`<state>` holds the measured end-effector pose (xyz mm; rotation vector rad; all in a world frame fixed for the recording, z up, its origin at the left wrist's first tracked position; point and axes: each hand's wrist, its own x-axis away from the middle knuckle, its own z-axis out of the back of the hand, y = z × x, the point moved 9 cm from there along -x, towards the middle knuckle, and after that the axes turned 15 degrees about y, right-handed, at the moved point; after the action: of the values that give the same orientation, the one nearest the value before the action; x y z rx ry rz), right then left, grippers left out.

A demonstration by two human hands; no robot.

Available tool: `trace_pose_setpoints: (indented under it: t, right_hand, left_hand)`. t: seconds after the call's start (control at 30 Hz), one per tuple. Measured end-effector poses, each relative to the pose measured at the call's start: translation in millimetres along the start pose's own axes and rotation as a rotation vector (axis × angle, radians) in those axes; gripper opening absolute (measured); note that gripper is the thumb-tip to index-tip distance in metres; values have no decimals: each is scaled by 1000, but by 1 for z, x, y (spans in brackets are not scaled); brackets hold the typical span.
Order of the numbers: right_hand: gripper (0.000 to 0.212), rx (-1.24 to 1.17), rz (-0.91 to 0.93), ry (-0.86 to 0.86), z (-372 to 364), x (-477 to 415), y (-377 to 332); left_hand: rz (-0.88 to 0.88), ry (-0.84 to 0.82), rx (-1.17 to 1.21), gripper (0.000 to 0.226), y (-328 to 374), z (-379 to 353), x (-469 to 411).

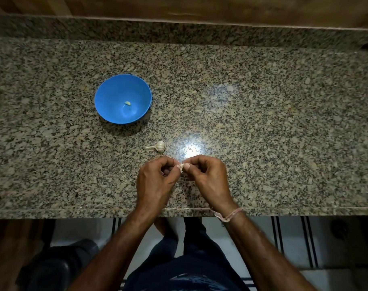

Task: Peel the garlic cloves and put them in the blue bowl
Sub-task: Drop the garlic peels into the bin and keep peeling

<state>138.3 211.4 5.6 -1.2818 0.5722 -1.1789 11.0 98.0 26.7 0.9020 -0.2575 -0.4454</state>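
A blue bowl [114, 95] stands on the granite counter, left of centre, with one peeled garlic clove [127, 103] lying at its bottom. A garlic bulb [159, 146] with its dry stem pointing left lies on the counter between the bowl and my hands. Close to the counter's front edge, my left hand [155, 181] and my right hand [208, 179] meet fingertip to fingertip. Between them both pinch a small pale garlic clove [181, 167], mostly hidden by the fingers and thumbs.
The speckled granite counter [263, 122] runs the full width, with a raised granite strip and a wooden wall behind. Its front edge [74, 211] lies just under my wrists. Below are a tiled floor and a dark shape at the lower left.
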Motion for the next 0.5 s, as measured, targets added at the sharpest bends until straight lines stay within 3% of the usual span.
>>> trace_pose_setpoints:
  t: [0.1, 0.3, 0.5]
  right_hand:
    - [5, 28, -36, -42, -5, -3, 8]
    - [12, -330, -471, -170, -22, 4, 37]
    - [11, -528, -723, -116, -36, 5, 52]
  left_hand:
    - [32, -9, 2, 3, -3, -2, 1]
    - [119, -20, 38, 4, -11, -5, -1]
    - [181, -34, 13, 4, -25, -15, 0]
